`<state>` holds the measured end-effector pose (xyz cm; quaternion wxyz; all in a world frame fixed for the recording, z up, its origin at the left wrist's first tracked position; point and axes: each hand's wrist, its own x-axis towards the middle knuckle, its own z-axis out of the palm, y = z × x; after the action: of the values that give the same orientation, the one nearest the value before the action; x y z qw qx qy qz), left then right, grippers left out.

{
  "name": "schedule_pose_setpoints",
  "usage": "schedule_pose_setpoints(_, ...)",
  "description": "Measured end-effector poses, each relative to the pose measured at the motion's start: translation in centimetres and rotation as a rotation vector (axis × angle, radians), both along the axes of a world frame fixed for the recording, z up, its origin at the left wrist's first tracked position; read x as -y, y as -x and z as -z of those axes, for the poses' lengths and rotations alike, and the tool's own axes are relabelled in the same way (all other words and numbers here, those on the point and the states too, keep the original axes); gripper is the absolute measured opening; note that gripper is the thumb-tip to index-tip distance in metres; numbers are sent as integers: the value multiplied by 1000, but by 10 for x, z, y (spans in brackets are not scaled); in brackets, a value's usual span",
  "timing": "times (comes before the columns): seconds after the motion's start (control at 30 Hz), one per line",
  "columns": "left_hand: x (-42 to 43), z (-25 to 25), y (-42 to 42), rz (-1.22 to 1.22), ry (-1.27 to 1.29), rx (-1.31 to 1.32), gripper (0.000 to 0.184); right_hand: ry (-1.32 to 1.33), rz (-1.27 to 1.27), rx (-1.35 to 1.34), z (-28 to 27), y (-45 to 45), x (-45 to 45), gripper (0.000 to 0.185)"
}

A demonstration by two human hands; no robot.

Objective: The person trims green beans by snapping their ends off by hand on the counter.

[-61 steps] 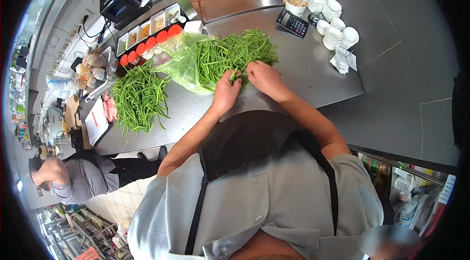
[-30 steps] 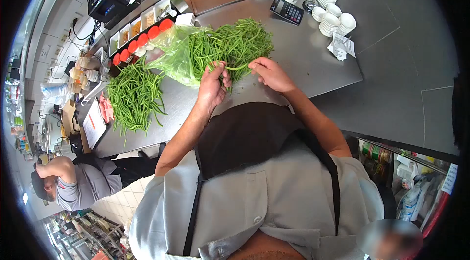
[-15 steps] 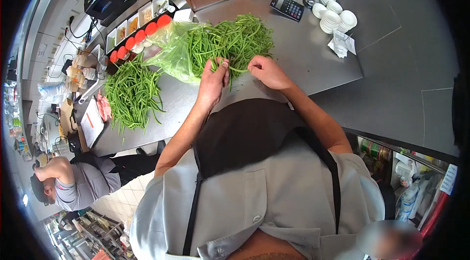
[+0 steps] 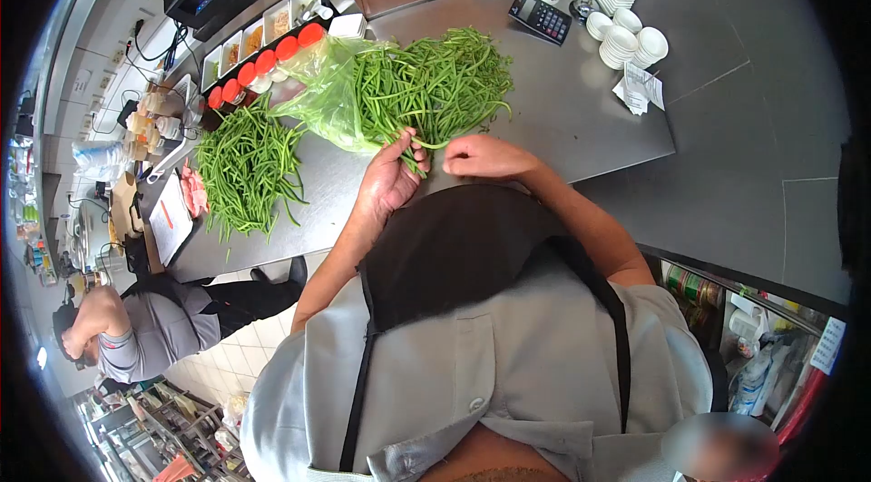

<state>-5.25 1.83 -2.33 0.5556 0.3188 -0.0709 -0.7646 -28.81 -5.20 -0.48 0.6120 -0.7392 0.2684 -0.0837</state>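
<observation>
My left hand [image 4: 392,181] is closed around a few long green beans [image 4: 414,158] at the near edge of the large pile. Beside it on the right, my right hand [image 4: 490,158] has its fingers curled in. One bean's end reaches close to those fingertips, and whatever they hold is hidden. The large pile of green beans [image 4: 435,78] lies on the metal counter, partly on a thin green plastic bag [image 4: 337,110]. A second pile of green beans [image 4: 247,169] lies to the left.
Red-lidded jars [image 4: 266,63] and trays of ingredients [image 4: 254,35] line the back left. A calculator [image 4: 540,17], stacked white dishes [image 4: 620,44] and paper slips [image 4: 639,88] sit at the right. A clipboard [image 4: 171,219] rests at the left edge. Another person [image 4: 163,328] stands beyond it.
Both hands have moved nearer to my body, and my right hand has come leftward toward my left. My left hand has turned palm up, still holding beans. The other person's arm has shifted slightly.
</observation>
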Motion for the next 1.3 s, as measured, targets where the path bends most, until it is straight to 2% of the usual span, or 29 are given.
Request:
schedule_pose_setpoints(0.1, -3, -4, -3, -49, -46, -41, 15, 457, 416, -175, 0, 1, 13, 28)
schedule_pose_setpoints(0.13, -3, -10, -1, -75, -70, -62, 14, 468, 532, -201, 4, 1, 19, 34)
schedule_pose_setpoints(0.23, -1, -19, 4, -80, -107, -74, 14, 656, 593, -381, 11, -7, 29, 28)
schedule_pose_setpoints(0.3, 2, -27, 8, -84, -145, -22, 14, 693, 607, -405, 16, -12, 31, 24)
schedule_pose_setpoints(0.4, 13, 2, -1, 62, 18, 112, 14, 723, 579, -410, 9, -11, 26, 19)
schedule_pose_setpoints(0.53, 18, -19, 20, 247, 190, 839, 22, 762, 505, -391, -26, 3, 6, 15)
schedule_pose_setpoints(0.63, 20, -26, 43, 150, 681, 1359, 25, 746, 441, -327, -37, 11, -3, 9)
schedule_pose_setpoints(0.73, 27, -25, 46, 262, 672, 1472, 24, 724, 460, -234, -36, 12, -3, 8)
schedule_pose_setpoints(0.77, 27, -28, 47, 306, 671, 1501, 23, 623, 542, -111, -32, 9, -2, 10)
schedule_pose_setpoints(0.8, 28, -22, 52, 226, 650, 1360, 18, 519, 620, 14, -21, 5, 1, 12)
schedule_pose_setpoints(0.83, 31, -22, 52, 258, 534, 1227, 16, 414, 694, 138, -9, 3, 4, 13)
schedule_pose_setpoints(0.9, 41, -22, 52, 311, 302, 961, 15, -242, 817, 337, 10, -2, 10, 13)
schedule_pose_setpoints(0.93, 40, -23, 51, 282, 268, 841, 16, -575, 853, 432, 16, -3, 14, 13)
schedule_pose_setpoints(1.03, 39, -29, 50, 193, 163, 479, 19, -511, 1019, 372, 19, 7, 23, 18)
schedule_pose_setpoints(1.17, 30, -31, 32, 111, 89, 271, 19, -46, 702, 57, 21, 30, 27, 30)
schedule_pose_setpoints(1.3, 26, -23, 20, 133, 89, 188, 16, -195, 507, 73, 7, 23, 13, 32)
